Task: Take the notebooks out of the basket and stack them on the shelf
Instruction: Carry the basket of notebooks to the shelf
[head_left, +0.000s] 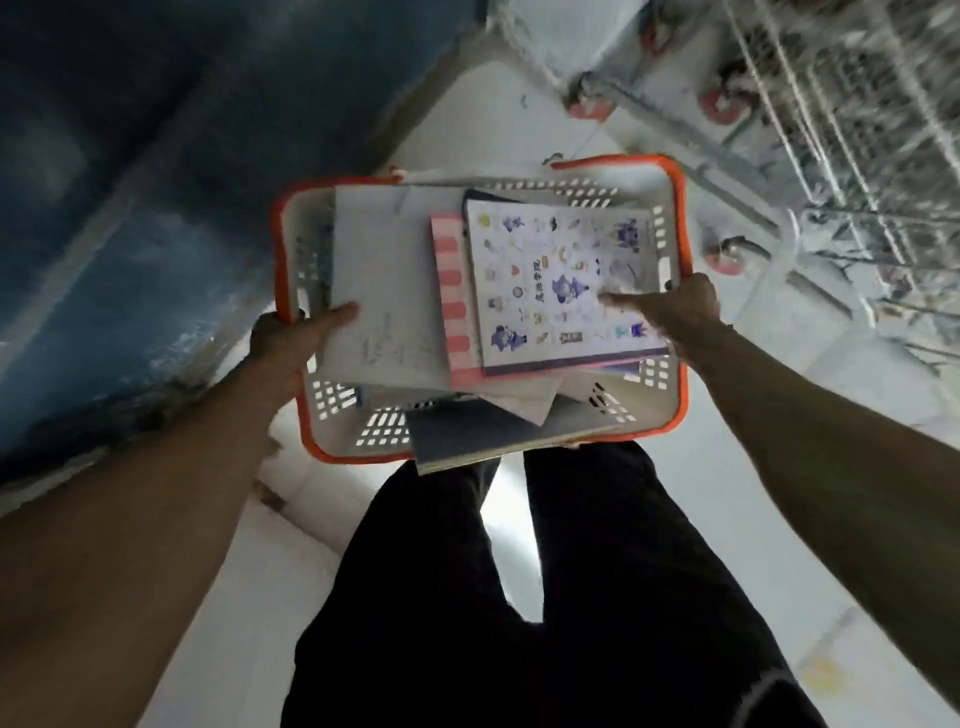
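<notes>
A white basket with an orange rim (684, 374) hangs in the air in front of my legs, carried between both hands. My left hand (291, 340) grips its left rim, thumb lying on a plain white notebook (384, 291). On the right rim my right hand (675, 306) holds on, its thumb resting on a white notebook printed with purple cartoon figures (561, 280). Beneath that one lie a pink striped notebook (454, 291) and a dark blue notebook (467, 431) that juts over the near rim. No shelf surface shows clearly.
A dark blue wall or unit (130, 208) fills the left side. Metal wire carts with red wheels (831, 130) stand at the upper right. The floor (727, 519) is pale, and my black trousers (545, 597) are below the basket.
</notes>
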